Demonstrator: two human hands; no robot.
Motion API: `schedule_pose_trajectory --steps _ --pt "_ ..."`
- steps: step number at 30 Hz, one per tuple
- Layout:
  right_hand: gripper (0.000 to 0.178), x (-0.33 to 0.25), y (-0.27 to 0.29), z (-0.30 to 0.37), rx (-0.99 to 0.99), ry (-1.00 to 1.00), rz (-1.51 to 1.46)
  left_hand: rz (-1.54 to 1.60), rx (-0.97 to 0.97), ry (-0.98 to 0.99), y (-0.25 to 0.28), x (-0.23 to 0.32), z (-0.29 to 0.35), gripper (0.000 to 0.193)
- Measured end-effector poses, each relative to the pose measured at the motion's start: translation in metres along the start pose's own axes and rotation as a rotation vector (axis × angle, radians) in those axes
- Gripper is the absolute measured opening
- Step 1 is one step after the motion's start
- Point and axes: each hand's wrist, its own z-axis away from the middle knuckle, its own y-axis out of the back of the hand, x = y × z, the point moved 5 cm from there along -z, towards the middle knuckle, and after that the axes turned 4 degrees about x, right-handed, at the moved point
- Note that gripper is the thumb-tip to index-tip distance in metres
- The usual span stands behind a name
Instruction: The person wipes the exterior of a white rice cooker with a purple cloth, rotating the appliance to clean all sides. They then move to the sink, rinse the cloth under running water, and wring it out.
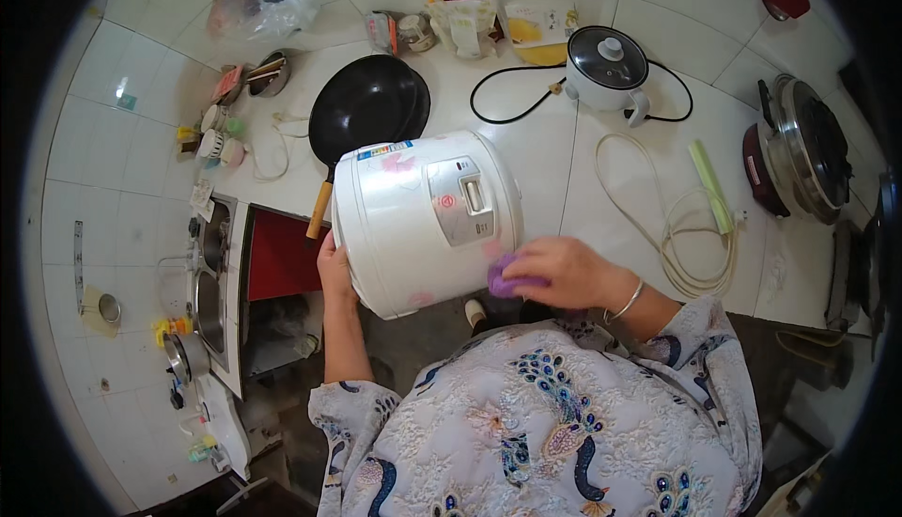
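Observation:
A white rice cooker (395,226) with pink flower prints lies tipped on its side at the counter's front edge, its control panel turned up. My left hand (335,268) grips its left end, with the fingers partly hidden behind the body. At the cooker's lower right, my right hand (564,273) holds a bunched purple cloth (512,277) close against the surface. A bracelet circles my right wrist.
Behind the cooker sits a black frying pan (366,108) with a wooden handle. A lidded electric pot (609,66) and its black cord stand at the back. A coiled pale cable (672,277) and a green strip (711,188) lie right; a sink (211,310) is left.

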Motion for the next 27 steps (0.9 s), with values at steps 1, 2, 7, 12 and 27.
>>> schedule_pose_trajectory --steps 1,2,7,12,27 --pt "0.032 0.001 0.019 -0.003 0.147 -0.009 -0.039 -0.004 0.011 -0.012 -0.002 0.0 0.002 0.044" --pt "0.033 0.001 0.04 -0.007 0.324 0.024 -0.02 -0.008 0.022 -0.023 -0.003 0.001 0.003 0.044" --pt "0.036 0.028 0.049 -0.039 0.728 -0.034 -0.166 -0.078 0.013 -0.088 -0.007 0.008 0.016 0.044" --pt "0.026 0.076 0.022 -0.1 0.447 -0.074 -0.069 -0.143 0.007 -0.106 -0.01 0.016 0.019 0.048" --pt "0.032 0.163 0.027 -0.124 0.411 -0.561 -0.828 -0.083 -0.009 -0.335 -0.023 0.007 0.002 0.049"
